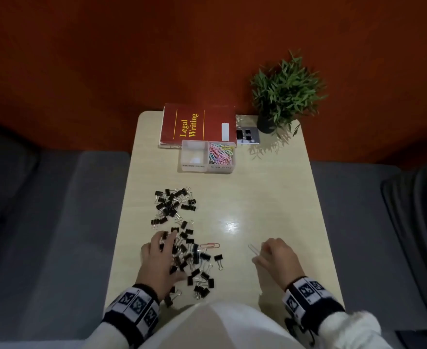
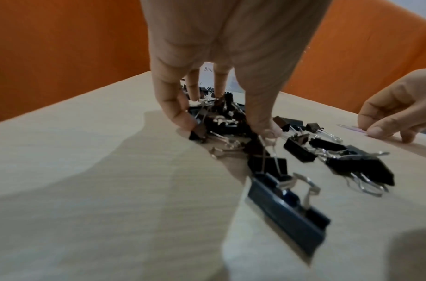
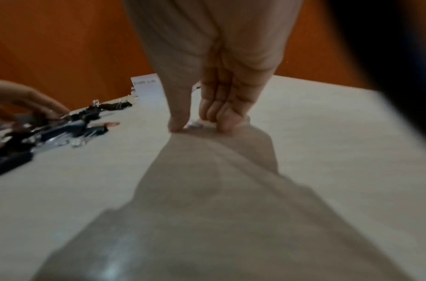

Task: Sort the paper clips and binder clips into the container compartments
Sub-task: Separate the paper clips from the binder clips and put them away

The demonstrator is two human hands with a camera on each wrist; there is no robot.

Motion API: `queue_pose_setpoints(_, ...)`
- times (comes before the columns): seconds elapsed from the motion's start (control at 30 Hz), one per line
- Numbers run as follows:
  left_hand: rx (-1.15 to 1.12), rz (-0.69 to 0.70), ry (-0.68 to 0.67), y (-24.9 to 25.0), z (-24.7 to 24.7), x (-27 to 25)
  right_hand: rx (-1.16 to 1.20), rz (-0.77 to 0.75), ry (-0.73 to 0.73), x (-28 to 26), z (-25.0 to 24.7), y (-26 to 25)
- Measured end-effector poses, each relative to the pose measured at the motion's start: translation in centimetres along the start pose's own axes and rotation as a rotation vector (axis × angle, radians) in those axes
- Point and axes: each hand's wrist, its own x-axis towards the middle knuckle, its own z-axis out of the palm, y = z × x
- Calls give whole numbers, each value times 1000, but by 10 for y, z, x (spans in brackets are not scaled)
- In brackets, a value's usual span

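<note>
Two grips: my right grip (image 1: 275, 255) pinches a paper clip (image 1: 253, 249), left grip (image 1: 157, 260) spread on binder clips (image 1: 173, 210). Lift cleanly before heading to container (image 1: 207, 170).

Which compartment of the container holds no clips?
The left compartment: it is empty, while the right compartment holds coloured paper clips.
</note>
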Motion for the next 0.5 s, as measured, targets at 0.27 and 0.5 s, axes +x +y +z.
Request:
queue_pose_setpoints(0.27, -73, 24, 137, 1, 8, 8, 49, -58, 95, 12, 17, -33)
queue_pose_setpoints(0.5, -7, 29, 165, 4, 11, 6, -26, -300, -17, 27, 29, -90)
